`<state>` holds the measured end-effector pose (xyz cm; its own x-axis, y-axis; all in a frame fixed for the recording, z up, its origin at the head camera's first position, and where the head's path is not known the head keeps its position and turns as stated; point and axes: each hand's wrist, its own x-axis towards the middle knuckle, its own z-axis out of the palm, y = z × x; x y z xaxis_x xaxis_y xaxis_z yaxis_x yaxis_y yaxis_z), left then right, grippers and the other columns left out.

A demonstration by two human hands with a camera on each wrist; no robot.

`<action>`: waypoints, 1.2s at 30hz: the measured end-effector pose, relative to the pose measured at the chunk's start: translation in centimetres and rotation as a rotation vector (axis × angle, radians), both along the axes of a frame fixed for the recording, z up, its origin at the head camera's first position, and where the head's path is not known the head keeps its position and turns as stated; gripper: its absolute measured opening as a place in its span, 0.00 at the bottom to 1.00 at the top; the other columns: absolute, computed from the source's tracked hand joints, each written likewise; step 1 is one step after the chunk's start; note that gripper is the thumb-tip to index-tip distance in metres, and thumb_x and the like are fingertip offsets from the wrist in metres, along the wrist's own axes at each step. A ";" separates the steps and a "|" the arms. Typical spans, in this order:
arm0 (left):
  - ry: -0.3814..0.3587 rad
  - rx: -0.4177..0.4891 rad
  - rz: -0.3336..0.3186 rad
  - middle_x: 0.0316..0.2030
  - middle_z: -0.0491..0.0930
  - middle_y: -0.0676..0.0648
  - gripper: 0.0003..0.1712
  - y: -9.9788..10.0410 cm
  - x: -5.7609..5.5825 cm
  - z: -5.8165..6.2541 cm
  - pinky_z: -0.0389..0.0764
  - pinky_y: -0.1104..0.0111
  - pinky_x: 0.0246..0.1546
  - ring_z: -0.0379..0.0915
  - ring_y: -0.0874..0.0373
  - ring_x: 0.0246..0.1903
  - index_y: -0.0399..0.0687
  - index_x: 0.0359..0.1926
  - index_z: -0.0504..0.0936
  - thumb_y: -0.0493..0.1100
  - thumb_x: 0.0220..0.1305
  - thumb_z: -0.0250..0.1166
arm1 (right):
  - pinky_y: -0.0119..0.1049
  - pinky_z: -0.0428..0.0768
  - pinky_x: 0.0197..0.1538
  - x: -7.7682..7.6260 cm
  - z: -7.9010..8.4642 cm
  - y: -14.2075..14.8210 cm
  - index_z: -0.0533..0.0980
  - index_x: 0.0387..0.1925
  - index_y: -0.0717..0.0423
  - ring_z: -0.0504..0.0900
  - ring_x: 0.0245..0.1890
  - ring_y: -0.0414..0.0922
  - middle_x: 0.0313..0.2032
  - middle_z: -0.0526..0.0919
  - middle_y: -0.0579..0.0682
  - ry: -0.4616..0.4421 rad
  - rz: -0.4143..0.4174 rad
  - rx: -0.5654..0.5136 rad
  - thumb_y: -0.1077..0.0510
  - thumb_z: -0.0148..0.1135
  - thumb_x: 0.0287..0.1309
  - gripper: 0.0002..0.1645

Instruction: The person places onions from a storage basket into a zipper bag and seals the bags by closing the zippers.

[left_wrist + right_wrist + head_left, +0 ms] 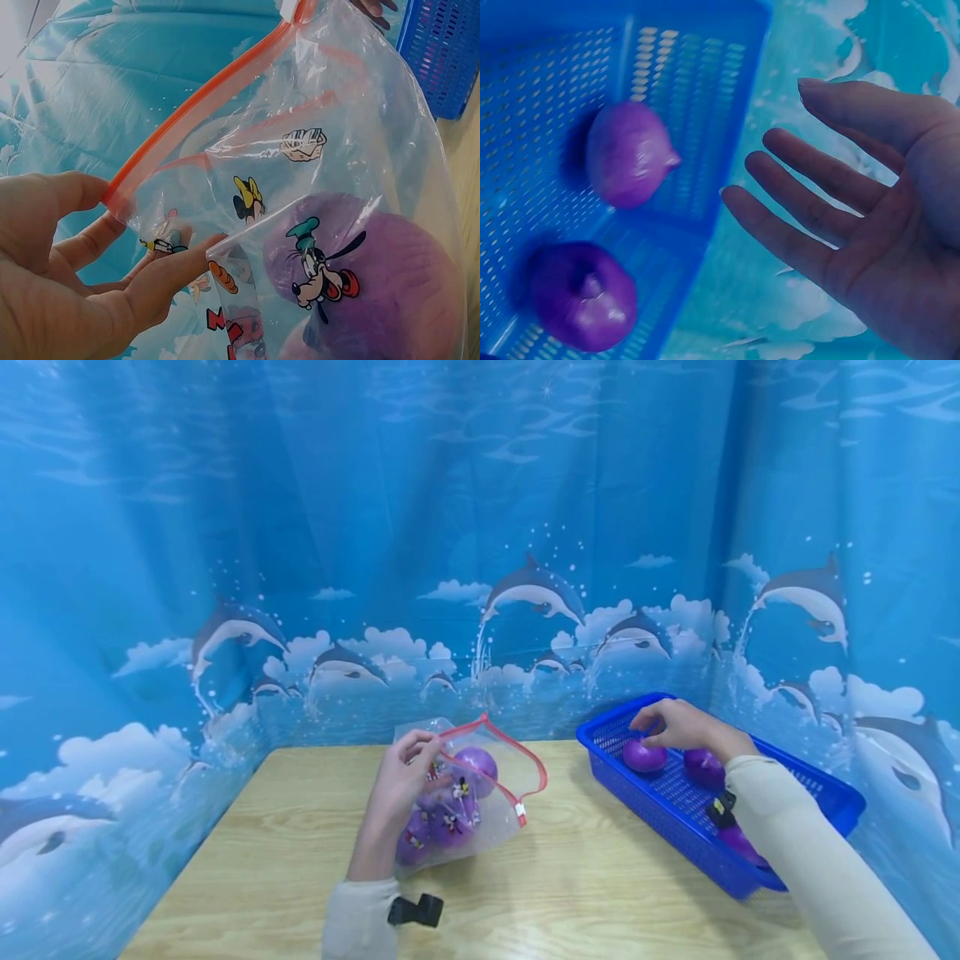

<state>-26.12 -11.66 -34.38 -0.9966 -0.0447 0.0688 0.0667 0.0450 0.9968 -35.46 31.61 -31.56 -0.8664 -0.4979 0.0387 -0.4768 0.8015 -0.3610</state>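
Observation:
A clear zip bag (489, 841) with a red zipper and cartoon prints stands on the table, its mouth spread. Several purple onions (477, 767) show through its plastic. My left hand (397, 785) pinches the zipper edge at the bag's left side between thumb and fingers. Over the far end of a blue basket (647, 823), my right hand (681, 727) hovers with fingers apart and nothing in them. Below its fingertips lies one onion (628, 155); a second onion (585, 296) is beside it, and a third onion (741, 845) is partly hidden by the right forearm.
The wooden table (262, 852) carries the bag left of centre and the basket at the right. A blue dolphin-print curtain (450, 527) hangs behind and along the sides. The white zipper slider (521, 810) sits at the bag's right corner.

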 end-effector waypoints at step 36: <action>0.016 0.002 -0.033 0.55 0.76 0.36 0.17 0.0 0.3 0.0 0.92 0.56 0.48 0.79 0.49 0.47 0.35 0.51 0.80 0.46 0.76 0.62 | 0.70 0.81 0.56 -1.4 -4.3 7.1 0.78 0.56 0.71 0.75 0.56 0.78 0.56 0.77 0.80 0.008 -0.250 0.087 0.63 0.71 0.54 0.28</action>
<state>-25.85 -11.70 -34.34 -0.9963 -0.0122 0.0845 0.0839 0.0407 0.9956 -36.83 38.70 -35.85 -0.9627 -0.2703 0.0124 -0.2627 0.9225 -0.2828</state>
